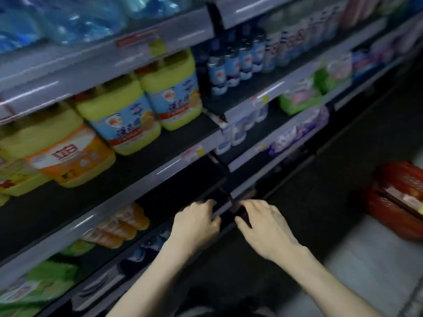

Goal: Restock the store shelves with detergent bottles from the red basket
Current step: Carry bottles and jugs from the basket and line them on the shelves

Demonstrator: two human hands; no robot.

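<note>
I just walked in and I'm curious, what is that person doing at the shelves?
A person is stocking store shelves. Both bare hands reach toward a dark low shelf: the left hand has curled fingers by the shelf edge, and the right hand has its fingers spread. Neither holds a bottle. It is too blurry to tell if the left hand touches the edge. The red basket sits on the floor to the right, and yellow detergent bottles stand on a shelf higher up.

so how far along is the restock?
Done: yellow detergent bottles line the middle shelf. In hand: no bottle visible; left hand and right hand are at a lower shelf edge, blurred. Left: the red basket on the floor isn't empty, contents unclear.
</note>
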